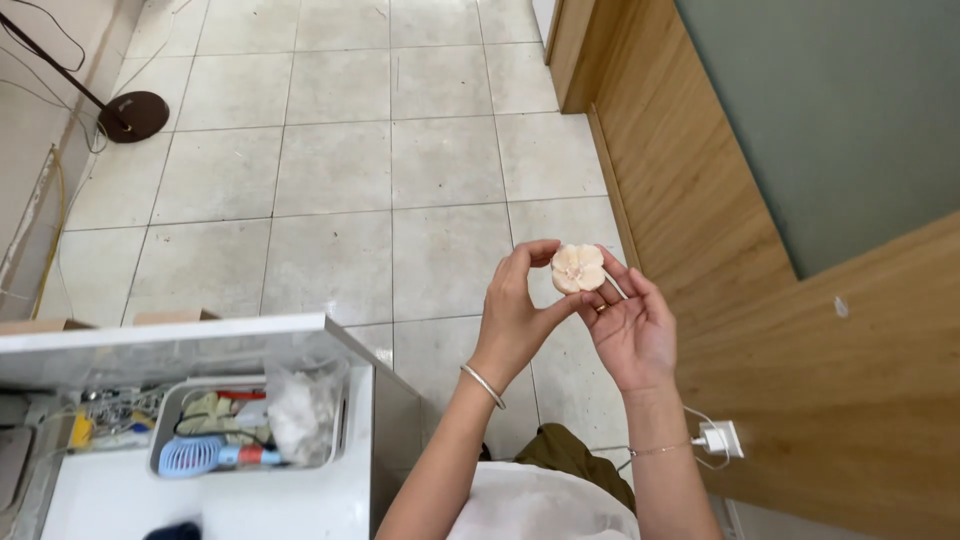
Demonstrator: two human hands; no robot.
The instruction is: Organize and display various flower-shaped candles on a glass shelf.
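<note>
A small pale peach flower-shaped object (578, 268), round with petal-like lobes, is held up in front of me over the tiled floor. My left hand (515, 305) pinches its left edge between thumb and fingers; a thin bangle circles that wrist. My right hand (632, 325) lies palm up under and beside it, fingers touching its right edge; a thin chain is on that wrist.
A white open drawer or tray unit (200, 490) at lower left holds a blue brush (195, 457), a plastic bag and small items. A wooden wall panel (700, 200) runs along the right, with a white plugged charger (720, 438). A dark lamp base (133, 115) stands far left.
</note>
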